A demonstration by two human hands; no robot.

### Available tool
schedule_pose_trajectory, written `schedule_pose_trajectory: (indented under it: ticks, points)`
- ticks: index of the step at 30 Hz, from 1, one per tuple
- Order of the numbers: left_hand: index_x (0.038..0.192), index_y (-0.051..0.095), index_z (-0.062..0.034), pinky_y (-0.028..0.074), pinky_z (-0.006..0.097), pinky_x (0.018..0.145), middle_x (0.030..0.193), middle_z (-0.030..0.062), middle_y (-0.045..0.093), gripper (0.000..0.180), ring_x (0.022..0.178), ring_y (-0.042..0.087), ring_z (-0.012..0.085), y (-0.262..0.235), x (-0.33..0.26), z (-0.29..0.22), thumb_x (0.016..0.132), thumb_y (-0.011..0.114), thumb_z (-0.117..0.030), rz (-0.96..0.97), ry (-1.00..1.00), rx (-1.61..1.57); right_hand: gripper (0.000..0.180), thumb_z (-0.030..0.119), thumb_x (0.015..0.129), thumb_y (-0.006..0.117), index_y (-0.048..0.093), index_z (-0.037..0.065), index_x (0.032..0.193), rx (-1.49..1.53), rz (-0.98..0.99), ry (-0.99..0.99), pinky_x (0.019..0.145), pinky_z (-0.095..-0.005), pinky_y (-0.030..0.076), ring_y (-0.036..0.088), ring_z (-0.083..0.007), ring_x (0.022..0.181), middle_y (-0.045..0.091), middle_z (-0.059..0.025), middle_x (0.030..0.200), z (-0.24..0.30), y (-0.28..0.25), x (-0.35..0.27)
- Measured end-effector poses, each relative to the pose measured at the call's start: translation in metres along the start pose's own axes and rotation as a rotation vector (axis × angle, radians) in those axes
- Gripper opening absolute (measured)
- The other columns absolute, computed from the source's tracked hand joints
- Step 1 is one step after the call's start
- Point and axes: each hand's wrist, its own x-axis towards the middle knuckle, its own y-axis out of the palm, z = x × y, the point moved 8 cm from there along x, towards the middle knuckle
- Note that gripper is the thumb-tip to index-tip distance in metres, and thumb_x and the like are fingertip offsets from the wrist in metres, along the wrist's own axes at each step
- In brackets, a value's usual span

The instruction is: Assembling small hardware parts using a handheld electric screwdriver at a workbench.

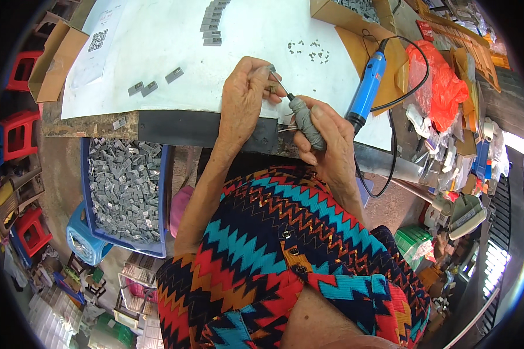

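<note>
Both bare forearms reach forward, elbows low; beside the left one, one blue bin point(165, 203) holds grey blocks too many to count. The right hand point(332, 132), wrist bent inward, curls its fingers around the wrapped grey grip of one screwdriver-like tool point(307, 123). The left hand point(245, 90) arches over the counter point(70, 126), its fingers pinching one small grey piece point(272, 68), partly covered, at the tool's tip. One grey block point(119, 123) lies near the counter's edge, three more beyond it on a white sheet point(262, 32). One blue corded power tool point(369, 81) lies right of the hands. Farther off are numerous tiny dark pieces point(314, 54) and an overlapping row of blocks point(212, 28), hard to count exactly.
</note>
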Motion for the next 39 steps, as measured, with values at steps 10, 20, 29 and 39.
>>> schedule_pose_trajectory:
  ticks: [10, 20, 29, 39]
  points:
    - [0.092, 0.048, 0.0021, 0.047, 0.021, 0.052, 0.079, 0.0113, 0.059, 0.014, 0.063, 0.059, 0.0118, 0.002, -0.005, -0.007, 0.092, 0.040, -0.010, -0.046, 0.060, 0.038, 0.035, 0.021, 0.094, 0.041, 0.046, -0.004, 0.118, -0.016, -0.027, 0.048, 0.035, -0.0186, 0.027, 0.039, -0.0076, 0.045, 0.047, -0.0065, 0.060, -0.001, 0.003, -0.008]
    - [0.093, 0.048, 0.0015, 0.045, 0.022, 0.045, 0.071, 0.0088, 0.058, 0.013, 0.054, 0.058, 0.0113, 0.003, -0.006, -0.010, 0.089, 0.038, -0.007, -0.059, 0.090, 0.217, 0.036, 0.023, 0.094, 0.040, 0.046, -0.002, 0.119, -0.020, -0.017, 0.044, 0.034, -0.0191, 0.029, 0.041, -0.0083, 0.045, 0.049, -0.0083, 0.065, -0.002, 0.004, -0.007]
    - [0.094, 0.048, 0.0011, 0.045, 0.026, 0.046, 0.069, 0.0082, 0.058, 0.013, 0.052, 0.055, 0.0112, 0.007, -0.007, -0.012, 0.087, 0.039, -0.005, -0.034, 0.081, 0.373, 0.036, 0.022, 0.092, 0.041, 0.048, -0.006, 0.115, -0.145, -0.064, 0.009, 0.031, -0.0164, 0.028, 0.041, -0.0068, 0.049, 0.053, -0.0089, 0.081, 0.009, 0.001, -0.007]
    - [0.093, 0.050, 0.0007, 0.039, 0.021, 0.047, 0.069, 0.0045, 0.056, 0.010, 0.053, 0.047, 0.0059, 0.005, -0.007, -0.008, 0.086, 0.045, -0.004, -0.062, 0.178, 0.572, 0.030, 0.018, 0.092, 0.042, 0.050, 0.000, 0.115, -0.497, -0.067, -0.017, 0.035, -0.0176, 0.029, 0.041, -0.0055, 0.047, 0.051, -0.0034, 0.072, 0.015, 0.000, -0.006]
